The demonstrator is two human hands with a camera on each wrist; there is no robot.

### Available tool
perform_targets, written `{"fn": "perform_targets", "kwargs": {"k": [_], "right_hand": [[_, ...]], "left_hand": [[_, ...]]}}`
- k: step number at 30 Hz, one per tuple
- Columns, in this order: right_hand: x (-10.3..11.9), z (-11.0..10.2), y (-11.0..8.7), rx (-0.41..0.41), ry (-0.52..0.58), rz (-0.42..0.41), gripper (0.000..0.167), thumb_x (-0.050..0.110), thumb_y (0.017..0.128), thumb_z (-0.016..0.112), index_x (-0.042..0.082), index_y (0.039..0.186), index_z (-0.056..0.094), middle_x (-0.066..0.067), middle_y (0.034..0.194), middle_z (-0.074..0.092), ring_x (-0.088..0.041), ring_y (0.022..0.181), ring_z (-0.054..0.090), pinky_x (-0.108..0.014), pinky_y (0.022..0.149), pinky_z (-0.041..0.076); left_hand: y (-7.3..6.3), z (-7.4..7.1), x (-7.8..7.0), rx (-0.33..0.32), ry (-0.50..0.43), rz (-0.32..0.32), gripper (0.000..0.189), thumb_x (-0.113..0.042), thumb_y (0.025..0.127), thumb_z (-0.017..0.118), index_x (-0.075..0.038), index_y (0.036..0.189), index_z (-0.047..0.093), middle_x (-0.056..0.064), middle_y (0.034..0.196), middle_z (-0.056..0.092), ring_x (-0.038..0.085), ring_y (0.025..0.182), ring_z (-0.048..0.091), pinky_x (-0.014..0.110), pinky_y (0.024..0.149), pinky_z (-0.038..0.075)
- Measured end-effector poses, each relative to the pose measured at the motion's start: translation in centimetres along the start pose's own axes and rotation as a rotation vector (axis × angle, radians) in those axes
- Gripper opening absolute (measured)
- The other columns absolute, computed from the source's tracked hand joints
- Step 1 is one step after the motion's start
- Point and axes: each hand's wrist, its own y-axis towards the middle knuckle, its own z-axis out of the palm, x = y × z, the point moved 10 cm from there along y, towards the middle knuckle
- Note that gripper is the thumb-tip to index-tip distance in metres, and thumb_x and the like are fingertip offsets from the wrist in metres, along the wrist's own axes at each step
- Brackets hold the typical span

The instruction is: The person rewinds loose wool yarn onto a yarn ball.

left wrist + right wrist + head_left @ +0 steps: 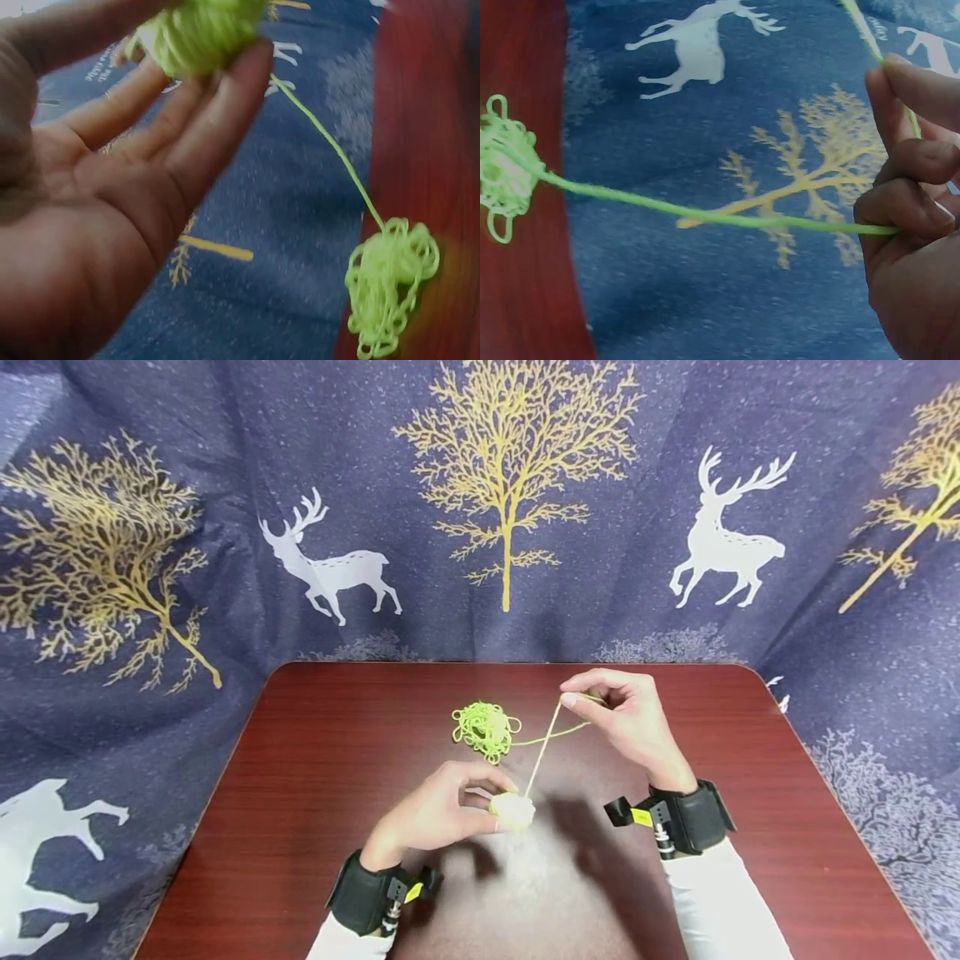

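Note:
A small ball of lime-green yarn (512, 811) is held by my left hand (444, 810), between the thumb and fingers; wound strands show on it in the left wrist view. From the ball a taut strand (544, 745) climbs to my right hand (628, 714), whose thumb and index finger pinch it. The same yarn passes through the right hand's curled lower fingers (911, 206) and runs back to a loose, tangled heap of yarn (483, 729). That heap lies on the table beyond the left hand.
The reddish-brown wooden table (337, 718) has rounded far corners. Behind it hangs a dark blue cloth (525, 635) printed with white deer and golden trees. Each wrist wears a black strap (693, 817) with a small camera mount.

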Motion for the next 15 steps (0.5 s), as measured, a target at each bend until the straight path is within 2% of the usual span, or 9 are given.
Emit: {"fn": "perform_targets", "kwargs": {"k": [3,7,10,13,15], "right_hand": [[-1.4,0.5,0.2,-0.04,0.026,0.018,0.012,-0.003,0.086,0.077,-0.001,0.097,0.077,-0.009,0.061,0.058,-0.007,0.051,0.042,-0.023,0.044,0.031],[-3.3,1.8,0.0,-0.045,0.056,0.04,0.012,-0.002,0.087,0.076,-0.005,0.099,0.075,-0.016,0.067,0.063,-0.006,0.054,0.046,-0.02,0.046,0.035],[-4.4,2.9,-0.5,-0.032,0.066,0.053,0.012,-0.001,0.088,0.076,-0.007,0.099,0.074,-0.014,0.073,0.068,-0.006,0.056,0.049,-0.019,0.049,0.039],[-5.1,4.0,-1.2,-0.024,0.079,0.065,0.01,-0.001,0.088,0.076,-0.005,0.098,0.074,-0.017,0.075,0.068,-0.006,0.057,0.05,-0.018,0.05,0.039],[-5.5,4.8,-1.7,-0.016,0.089,0.078,0.008,-0.001,0.088,0.076,-0.003,0.096,0.075,-0.018,0.076,0.068,-0.006,0.058,0.051,-0.018,0.05,0.039]], "left_hand": [[-0.2,0.6,-1.8,0.041,-0.118,0.133,0.033,0.005,0.084,0.078,0.003,0.115,0.068,0.017,0.114,0.067,0.022,0.102,0.068,0.043,0.093,0.057],[-0.5,0.2,-4.1,-0.008,-0.228,0.292,0.036,0.015,0.082,0.074,0.012,0.116,0.063,0.028,0.112,0.065,0.021,0.105,0.066,0.046,0.094,0.057],[-0.5,-0.6,-5.3,-0.081,-0.303,0.384,0.036,0.016,0.083,0.072,0.016,0.116,0.06,0.021,0.114,0.067,0.018,0.107,0.065,0.042,0.094,0.057],[-0.4,-1.8,-5.8,-0.19,-0.411,0.457,0.035,0.011,0.085,0.072,0.009,0.118,0.063,0.009,0.116,0.069,0.016,0.108,0.066,0.036,0.093,0.057],[-0.2,-2.9,-5.6,-0.291,-0.495,0.485,0.034,0.008,0.086,0.073,0.003,0.119,0.065,0.006,0.117,0.07,0.016,0.108,0.066,0.03,0.091,0.057]]}}
